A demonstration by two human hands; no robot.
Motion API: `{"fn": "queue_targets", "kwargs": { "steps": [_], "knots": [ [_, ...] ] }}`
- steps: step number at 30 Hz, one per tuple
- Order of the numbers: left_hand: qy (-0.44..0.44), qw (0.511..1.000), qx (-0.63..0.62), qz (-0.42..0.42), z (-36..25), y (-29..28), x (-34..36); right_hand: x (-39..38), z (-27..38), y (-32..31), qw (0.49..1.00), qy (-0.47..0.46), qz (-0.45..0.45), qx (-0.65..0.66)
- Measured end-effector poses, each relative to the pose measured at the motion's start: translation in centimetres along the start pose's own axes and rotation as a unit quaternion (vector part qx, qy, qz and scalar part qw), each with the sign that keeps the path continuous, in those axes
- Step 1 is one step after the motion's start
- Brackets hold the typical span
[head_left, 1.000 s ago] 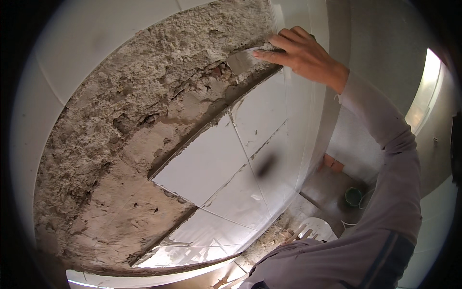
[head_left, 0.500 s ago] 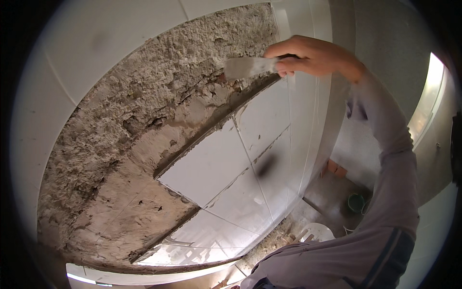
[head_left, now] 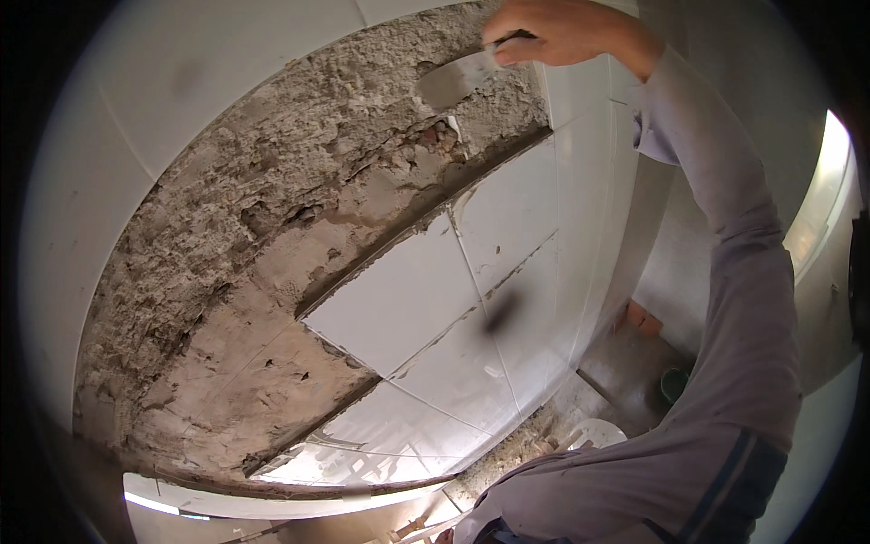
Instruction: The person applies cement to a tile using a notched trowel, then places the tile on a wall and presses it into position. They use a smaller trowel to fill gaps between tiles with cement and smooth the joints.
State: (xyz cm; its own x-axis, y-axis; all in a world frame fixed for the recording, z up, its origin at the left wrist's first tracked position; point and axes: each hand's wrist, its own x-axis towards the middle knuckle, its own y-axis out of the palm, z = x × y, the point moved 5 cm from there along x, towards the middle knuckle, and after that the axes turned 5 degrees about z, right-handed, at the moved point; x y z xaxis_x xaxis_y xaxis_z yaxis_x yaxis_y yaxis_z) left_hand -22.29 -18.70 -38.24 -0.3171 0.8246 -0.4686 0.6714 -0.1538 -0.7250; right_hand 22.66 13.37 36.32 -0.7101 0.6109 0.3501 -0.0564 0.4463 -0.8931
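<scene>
My right hand is raised at the top of the view, closed around the handle of a metal scraper. The scraper's flat grey blade rests against a rough patch of bare mortar on the wall where tiles are gone. My grey-sleeved right arm stretches up along the right side. White tiles remain just below and to the right of the blade. My left hand is out of view.
White wall tiles surround the stripped area. Rubble lies on the floor at the wall's foot, with a white plastic chair, a small green bucket and reddish bricks. A bright opening is on the right.
My right hand has moved the scraper up and left, from the edge of the tiles onto the bare mortar higher on the wall.
</scene>
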Motion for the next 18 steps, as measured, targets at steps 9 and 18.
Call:
{"fn": "queue_targets", "kwargs": {
  "steps": [9,18],
  "knots": [
    [-0.027,0.999,-0.022,-0.010,3.4,0.6,-2.5,-2.6,0.9,-0.7,0.996,0.055,-0.059,-0.023],
    [-0.061,0.992,-0.106,0.025,17.9,6.4,-5.9,-14.5,13.5,10.9,0.873,0.140,-0.129,0.449]
  ]
}}
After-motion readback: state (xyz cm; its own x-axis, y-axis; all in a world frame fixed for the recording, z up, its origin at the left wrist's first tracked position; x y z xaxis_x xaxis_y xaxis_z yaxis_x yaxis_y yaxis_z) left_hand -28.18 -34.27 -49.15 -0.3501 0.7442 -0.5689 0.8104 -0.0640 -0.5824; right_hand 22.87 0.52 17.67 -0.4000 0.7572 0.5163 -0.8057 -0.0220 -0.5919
